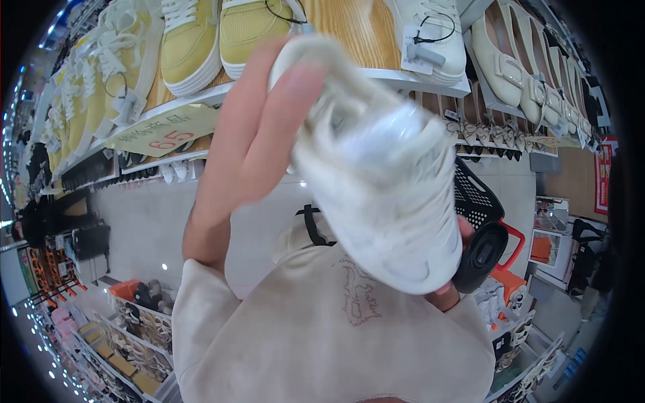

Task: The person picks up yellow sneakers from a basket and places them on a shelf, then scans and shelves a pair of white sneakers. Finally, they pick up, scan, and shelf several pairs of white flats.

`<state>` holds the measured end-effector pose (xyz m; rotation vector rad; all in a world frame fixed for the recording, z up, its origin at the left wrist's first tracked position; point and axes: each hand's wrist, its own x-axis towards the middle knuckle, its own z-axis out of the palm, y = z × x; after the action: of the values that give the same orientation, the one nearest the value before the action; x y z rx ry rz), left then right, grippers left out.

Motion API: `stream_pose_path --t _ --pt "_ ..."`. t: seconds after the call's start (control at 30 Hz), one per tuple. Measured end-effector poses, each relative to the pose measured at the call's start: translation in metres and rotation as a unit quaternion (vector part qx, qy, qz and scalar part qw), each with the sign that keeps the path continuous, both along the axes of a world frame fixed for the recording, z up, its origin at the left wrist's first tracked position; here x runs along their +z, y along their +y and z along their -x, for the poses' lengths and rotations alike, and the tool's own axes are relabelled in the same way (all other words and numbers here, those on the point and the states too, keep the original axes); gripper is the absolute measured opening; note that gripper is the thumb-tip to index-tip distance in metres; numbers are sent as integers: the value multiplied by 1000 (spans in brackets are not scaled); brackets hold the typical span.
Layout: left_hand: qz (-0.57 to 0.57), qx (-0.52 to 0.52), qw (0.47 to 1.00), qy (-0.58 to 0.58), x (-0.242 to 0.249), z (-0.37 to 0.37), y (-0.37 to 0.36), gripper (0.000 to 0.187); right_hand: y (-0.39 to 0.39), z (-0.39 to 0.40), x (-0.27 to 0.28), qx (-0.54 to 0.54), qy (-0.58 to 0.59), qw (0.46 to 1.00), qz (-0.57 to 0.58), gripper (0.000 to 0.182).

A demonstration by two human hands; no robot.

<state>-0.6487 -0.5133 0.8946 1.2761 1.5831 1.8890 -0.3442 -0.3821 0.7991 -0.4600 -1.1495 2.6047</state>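
A white lace-up sneaker [396, 195], blurred by motion, hangs in front of my chest, tilted with its toe toward the lower right. My left hand [269, 114] is closed around its heel end, fingers over the collar. My right hand [464, 229] is mostly hidden behind the toe end; a bit of finger shows between the shoe and a black cylindrical object [480, 255]. Whether that hand grips the shoe, the black object or both cannot be told.
Yellow sneakers [191, 47], a tagged white shoe [433, 40] and pale buckled flats [510, 74] stand on the shelf [366, 40]. A price sign [164, 131] hangs from its edge. A black basket [474, 195] with a red handle is at right. More shoe racks [134, 336] are lower left.
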Motion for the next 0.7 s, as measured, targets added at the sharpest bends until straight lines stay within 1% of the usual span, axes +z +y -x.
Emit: stream_pose_path --t 0.03,0.07,0.1,0.13,0.17,0.2,0.27,0.3,0.33,0.4,0.43,0.5,0.53,0.6,0.63,0.67,0.7 --pt "27 -14 999 -25 18 1 18 45 -5 -2 -6 -99 -70 992 20 99" --pt "55 -27 997 -51 29 2 34 36 -9 0 -7 -195 -138 970 40 106" --pt "54 -28 997 -47 34 5 48 36 -10 8 -6 -197 -135 970 40 106" --pt "71 -21 997 -25 37 9 61 40 -10 27 -1 -196 -58 974 -94 104" --pt "87 -14 996 -3 39 15 73 45 -11 49 3 -191 19 955 -226 102" --pt "88 -16 996 -1 36 24 83 45 -11 66 6 -184 93 913 -352 100" --pt "43 2 999 19 23 42 102 36 -11 93 0 -201 78 890 -401 92" --pt "26 21 997 -63 21 40 111 37 -13 105 6 -202 69 896 -390 88" --pt "25 17 998 -60 19 42 115 37 -14 116 10 -205 44 904 -374 84" --pt "-4 19 986 -168 17 44 117 42 -12 133 8 -207 50 891 -402 81" --pt "-4 17 986 -165 17 42 118 42 -9 141 7 -210 52 890 -402 81" --pt "-36 143 989 -21 17 29 114 44 -6 151 4 -229 83 879 -410 75" --pt "-35 139 989 -22 14 26 113 44 -5 155 5 -232 81 878 -410 75" --pt "-90 199 965 142 7 22 109 42 -5 163 12 -203 60 884 -416 77" --pt "-90 196 966 141 7 20 106 42 -5 165 17 -201 66 893 -398 65" --pt "-95 188 941 263 10 17 103 40 -2 164 19 -203 64 893 -398 65" --pt "-99 178 902 381 15 15 102 38 3 163 21 -177 74 889 -415 65"
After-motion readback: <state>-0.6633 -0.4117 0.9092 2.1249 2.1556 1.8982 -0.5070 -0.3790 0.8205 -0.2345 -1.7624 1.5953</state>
